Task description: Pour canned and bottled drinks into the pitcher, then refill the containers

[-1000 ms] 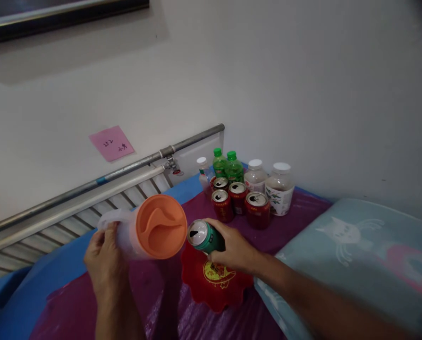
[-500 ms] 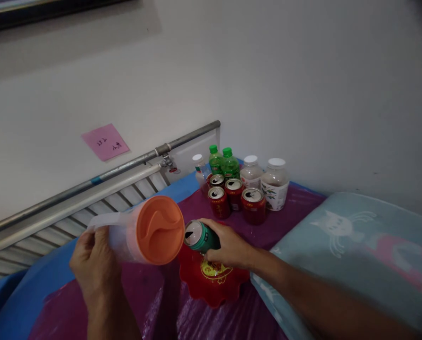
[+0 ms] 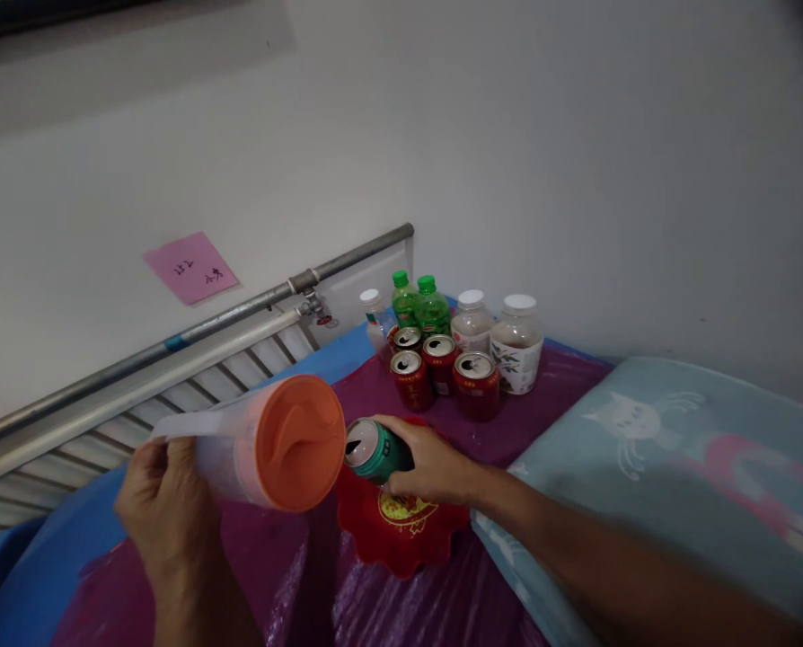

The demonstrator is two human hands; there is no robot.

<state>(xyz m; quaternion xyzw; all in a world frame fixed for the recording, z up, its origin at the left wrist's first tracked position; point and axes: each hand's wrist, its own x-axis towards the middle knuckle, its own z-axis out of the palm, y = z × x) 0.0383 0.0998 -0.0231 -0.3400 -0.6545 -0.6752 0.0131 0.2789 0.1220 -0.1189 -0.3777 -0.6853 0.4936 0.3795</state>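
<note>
My left hand (image 3: 169, 508) grips the handle of a clear plastic pitcher (image 3: 226, 449), which is tipped so that its orange lid (image 3: 299, 442) faces right. In my right hand (image 3: 428, 463) is a green drink can (image 3: 378, 452), opened and tilted left, its top close to the lid's edge. Whether the can and the lid touch I cannot tell. Under the can lies a red scalloped tray (image 3: 401, 557) with a yellow print in its middle. The fingers behind the can are partly hidden.
Behind stand several opened red cans (image 3: 477, 388), two green-capped bottles (image 3: 432, 307), two white-capped jars (image 3: 517, 346) and a slim bottle (image 3: 378, 325). A purple plastic cover (image 3: 286, 575) lies beneath. A light blue cloth (image 3: 644, 476) is at right, a radiator (image 3: 219, 373) at left.
The view has shifted slightly, so everything sits a little further left. Both hands keep their hold on the pitcher and the can, with little other change.
</note>
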